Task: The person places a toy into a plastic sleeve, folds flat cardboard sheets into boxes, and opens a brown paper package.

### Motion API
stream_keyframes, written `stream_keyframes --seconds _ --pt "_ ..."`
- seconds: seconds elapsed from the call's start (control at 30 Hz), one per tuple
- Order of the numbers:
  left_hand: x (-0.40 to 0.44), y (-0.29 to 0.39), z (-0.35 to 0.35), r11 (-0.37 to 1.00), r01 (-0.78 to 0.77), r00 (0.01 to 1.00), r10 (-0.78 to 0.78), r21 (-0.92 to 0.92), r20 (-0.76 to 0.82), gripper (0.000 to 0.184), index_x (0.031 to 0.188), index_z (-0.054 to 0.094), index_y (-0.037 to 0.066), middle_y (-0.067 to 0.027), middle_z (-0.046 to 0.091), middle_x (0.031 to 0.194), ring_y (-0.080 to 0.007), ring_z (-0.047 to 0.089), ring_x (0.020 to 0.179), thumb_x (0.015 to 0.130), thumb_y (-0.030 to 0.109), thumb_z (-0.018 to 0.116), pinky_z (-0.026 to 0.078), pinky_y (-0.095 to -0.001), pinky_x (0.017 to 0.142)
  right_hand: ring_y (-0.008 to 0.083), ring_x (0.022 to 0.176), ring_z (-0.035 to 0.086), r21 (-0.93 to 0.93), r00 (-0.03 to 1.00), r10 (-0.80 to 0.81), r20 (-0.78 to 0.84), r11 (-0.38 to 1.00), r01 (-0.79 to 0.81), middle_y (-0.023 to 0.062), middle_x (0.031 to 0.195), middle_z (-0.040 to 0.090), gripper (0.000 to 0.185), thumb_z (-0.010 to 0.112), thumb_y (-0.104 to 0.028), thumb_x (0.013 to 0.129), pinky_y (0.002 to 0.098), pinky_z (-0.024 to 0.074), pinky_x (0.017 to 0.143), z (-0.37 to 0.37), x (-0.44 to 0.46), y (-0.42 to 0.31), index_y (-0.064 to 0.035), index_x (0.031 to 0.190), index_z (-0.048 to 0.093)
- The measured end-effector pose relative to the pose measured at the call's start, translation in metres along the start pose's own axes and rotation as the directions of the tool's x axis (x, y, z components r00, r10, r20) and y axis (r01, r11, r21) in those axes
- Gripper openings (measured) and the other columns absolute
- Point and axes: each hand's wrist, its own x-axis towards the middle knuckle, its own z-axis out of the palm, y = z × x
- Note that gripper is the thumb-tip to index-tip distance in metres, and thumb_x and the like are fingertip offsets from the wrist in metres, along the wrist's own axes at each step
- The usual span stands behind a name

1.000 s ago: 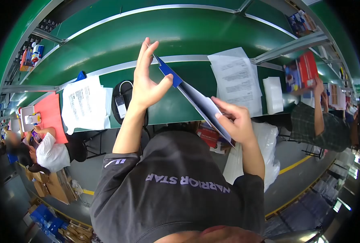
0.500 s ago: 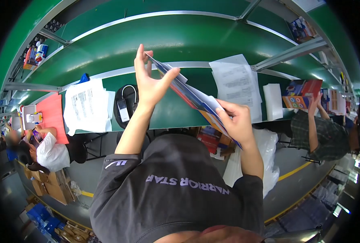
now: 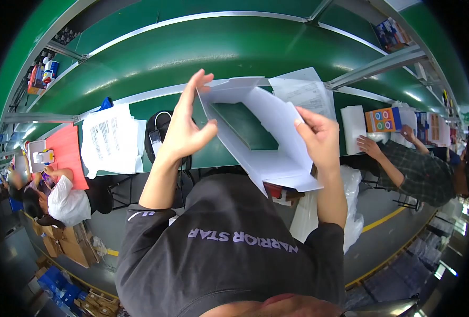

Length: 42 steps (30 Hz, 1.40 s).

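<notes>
A carton (image 3: 282, 161) is unfolded into an open-ended sleeve in front of me, its plain white inside facing up. Green bench shows through the opening, and flaps stick out at its ends. My right hand (image 3: 320, 140) grips the carton's right wall between thumb and fingers. On the other side, my left hand (image 3: 187, 127) is open, fingers stretched and thumb apart, beside the left wall; whether the palm presses on it I cannot tell. The printed outside of the carton is turned out of sight.
Printed sheets (image 3: 110, 138) lie on the bench at left, more papers (image 3: 308, 95) behind the carton. A dark bag (image 3: 158, 129) with a device and white cable sits near my left arm. At right, a co-worker's hand (image 3: 371, 148) is near a white stack (image 3: 354, 129) and colourful box (image 3: 382, 120).
The flat printed carton has opened into a hollow sleeve, turning its white inside toward me. My left hand shifted slightly down. The co-worker at right moved a hand toward the white stack.
</notes>
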Motion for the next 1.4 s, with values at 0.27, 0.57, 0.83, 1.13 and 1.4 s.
stream_keyframes --seconds 0.27,0.57,0.83,1.13,1.4 --pt "-0.005 0.005 -0.001 0.999 0.032 0.99 -0.03 -0.012 0.136 0.085 0.14 0.031 0.003 -0.0174 0.046 0.136 -0.028 0.048 0.119 0.062 0.006 0.064 0.033 -0.0398 0.105 0.0084 0.081 0.062 -0.035 0.996 0.078 0.035 0.996 -0.077 0.0115 0.096 0.068 0.029 0.059 -0.002 0.085 0.0221 0.0495 0.071 0.017 0.04 -0.01 0.0076 0.112 0.062" --pt "-0.014 -0.024 -0.006 0.967 0.091 0.994 -0.104 0.238 0.039 0.086 0.138 0.033 0.001 -0.0192 0.051 0.13 -0.0333 0.052 0.115 0.069 0.026 0.077 0.04 -0.0402 0.098 0.0134 0.085 0.064 0.08 0.938 0.108 0.329 0.987 -0.141 0.0116 0.097 0.068 0.03 0.061 -0.002 0.084 0.025 0.0517 0.076 0.008 0.076 0.023 0.0065 0.112 0.063" --pt "-0.009 -0.041 0.022 0.95 -0.178 0.98 0.193 0.257 -0.035 0.094 0.143 0.02 -0.005 -0.027 0.031 0.144 -0.0399 0.034 0.131 0.074 0.027 0.075 0.031 -0.0429 0.106 0.0105 0.082 0.063 0.093 0.912 0.114 0.395 0.982 -0.163 0.0099 0.097 0.068 0.03 0.062 -0.001 0.084 0.0235 0.0506 0.076 0.011 0.093 0.039 0.0054 0.114 0.063" --pt "-0.005 -0.023 0.046 0.623 -0.425 0.903 0.238 0.657 0.359 0.056 0.125 0.052 0.001 -0.0142 0.048 0.136 -0.0274 0.041 0.13 0.082 0.037 0.062 0.024 -0.0514 0.109 0.0098 0.08 0.063 0.081 0.868 0.001 0.496 0.996 -0.047 0.0115 0.094 0.069 0.03 0.058 0.002 0.082 0.0224 0.0506 0.071 0.032 0.112 0.034 0.0064 0.112 0.063" --pt "0.008 -0.046 0.053 0.73 -0.418 0.844 0.092 0.541 0.529 0.04 0.085 0.063 0.004 -0.0124 0.062 0.083 -0.031 0.06 0.087 0.083 0.044 0.058 0.036 -0.0495 0.102 0.011 0.085 0.063 0.068 0.833 0.038 0.552 0.994 -0.09 0.012 0.098 0.068 0.029 0.061 0.001 0.083 0.0233 0.0507 0.076 0.035 0.13 0.04 0.0062 0.112 0.063"
